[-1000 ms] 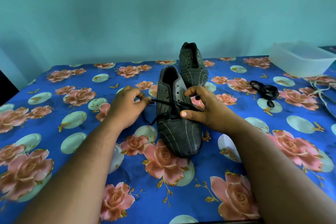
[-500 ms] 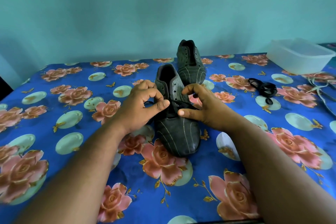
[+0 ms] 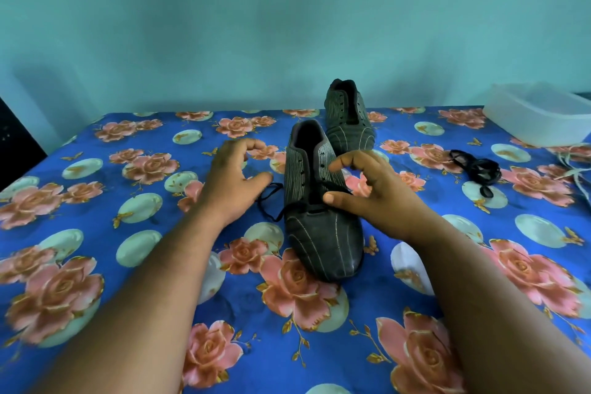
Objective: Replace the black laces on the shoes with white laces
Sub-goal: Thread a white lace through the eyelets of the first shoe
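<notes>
A: Near shoe (image 3: 319, 201) sits mid-cloth, toe toward us; a black lace (image 3: 271, 200) is threaded only through its lowest eyelets, its loose end spilling off at nine o'clock.
B: Left hand (image 3: 235, 176) hovers just beside that shoe, fingers loosely spread, gripping nothing; right hand (image 3: 371, 189) rests against the shoe's three o'clock side, thumb on the lace crossing, fingers curled above it; whether it pinches the lace, I cannot tell.
A: Second shoe (image 3: 348, 118) at twelve o'clock; a removed lace (image 3: 479, 169) coiled at two o'clock; white laces (image 3: 575, 166) at the cloth's three o'clock edge.
</notes>
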A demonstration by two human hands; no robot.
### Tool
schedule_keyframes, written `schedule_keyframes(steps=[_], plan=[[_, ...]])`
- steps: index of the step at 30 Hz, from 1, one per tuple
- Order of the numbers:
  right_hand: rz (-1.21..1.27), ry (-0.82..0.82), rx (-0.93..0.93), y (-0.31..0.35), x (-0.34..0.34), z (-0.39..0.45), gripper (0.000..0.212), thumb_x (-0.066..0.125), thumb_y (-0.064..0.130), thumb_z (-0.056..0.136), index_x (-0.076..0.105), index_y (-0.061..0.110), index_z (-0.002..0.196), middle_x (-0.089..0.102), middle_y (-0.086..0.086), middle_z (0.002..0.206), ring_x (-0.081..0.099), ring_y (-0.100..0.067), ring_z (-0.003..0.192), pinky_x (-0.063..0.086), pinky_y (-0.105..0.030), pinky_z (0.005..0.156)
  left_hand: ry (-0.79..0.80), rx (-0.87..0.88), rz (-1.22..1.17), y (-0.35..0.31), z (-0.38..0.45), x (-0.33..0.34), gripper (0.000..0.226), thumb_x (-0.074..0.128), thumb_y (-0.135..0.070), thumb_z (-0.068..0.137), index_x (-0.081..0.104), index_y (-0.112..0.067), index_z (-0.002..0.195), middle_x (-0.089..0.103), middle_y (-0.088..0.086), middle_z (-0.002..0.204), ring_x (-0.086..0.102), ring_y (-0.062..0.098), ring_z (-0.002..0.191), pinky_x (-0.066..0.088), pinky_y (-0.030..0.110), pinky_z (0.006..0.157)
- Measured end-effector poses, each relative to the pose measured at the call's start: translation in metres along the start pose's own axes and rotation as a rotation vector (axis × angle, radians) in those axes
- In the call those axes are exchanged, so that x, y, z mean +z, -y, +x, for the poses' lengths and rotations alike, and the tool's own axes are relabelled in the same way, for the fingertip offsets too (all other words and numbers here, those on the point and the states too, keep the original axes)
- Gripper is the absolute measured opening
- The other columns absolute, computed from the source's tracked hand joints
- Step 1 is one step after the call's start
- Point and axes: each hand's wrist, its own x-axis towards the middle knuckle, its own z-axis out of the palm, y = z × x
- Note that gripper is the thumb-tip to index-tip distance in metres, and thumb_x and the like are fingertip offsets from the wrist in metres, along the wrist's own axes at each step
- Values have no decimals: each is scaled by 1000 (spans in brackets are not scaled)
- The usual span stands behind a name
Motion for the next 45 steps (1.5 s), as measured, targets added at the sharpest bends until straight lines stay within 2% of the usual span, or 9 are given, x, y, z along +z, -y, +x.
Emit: schedule_keyframes(steps=[3,6,12,19,26,30,33,37,45], plan=[[-18,-43,-131,7,3,2,24,75,54,85,66,41,103,57,13,115,50,-14,122,37,-26,104,153,121,-144,-17,-9,2,59,66,-42,95,44,-32,149,41,-19,149,38,-8,136,34,14,103],[-136,-25,-185,12,7,2,22,69,60,84,71,40,95,56,11,109,51,-19,115,41,-45,100,320,186,-134,-26,-17,4,83,58,-67,88,25,-42,159,15,-24,165,10,-12,149,20,26,123],[-185,40,-186,19,11,2,21,67,61,82,74,42,88,54,15,103,46,-14,109,42,-35,96,622,156,-32,-28,-18,6,141,81,-78,55,-17,-53,154,-25,-26,163,-21,-5,150,3,42,129],[141,36,-65,25,3,3,7,68,38,93,69,35,87,60,14,96,59,-10,99,44,-25,89,622,120,-31,-32,-20,8,141,89,-59,61,-15,-52,155,-26,-29,162,-21,-8,149,4,39,129],[327,-404,333,19,-13,7,17,63,31,101,66,16,92,60,2,85,53,-14,73,50,-25,60,635,123,-9,-35,-20,7,141,88,-58,63,-17,-48,156,-27,-26,162,-22,-7,148,1,38,128],[-91,-340,176,9,-3,5,5,67,39,93,64,36,91,57,8,108,50,-17,112,41,-32,94,634,119,-32,-34,-20,8,143,83,-70,57,-19,-48,156,-29,-28,161,-24,-9,147,0,39,129],[-163,-180,-45,16,2,2,29,64,61,86,69,43,109,53,14,116,44,-14,120,30,-27,106,623,111,-13,-32,-20,9,145,85,-73,57,-20,-49,155,-28,-29,161,-22,-7,149,2,40,129],[-254,-41,-185,19,13,2,27,63,64,84,75,44,97,54,21,112,45,-16,121,35,-41,104,628,103,-12,-33,-21,7,140,89,-57,66,-18,-49,156,-27,-30,161,-19,-5,150,4,42,129],[3,-232,-60,26,4,5,10,68,31,96,67,35,86,61,14,102,53,-5,108,43,-20,87,628,101,-15,-31,-20,9,142,82,-73,55,-19,-54,153,-28,-36,158,-20,-9,148,5,41,129]])
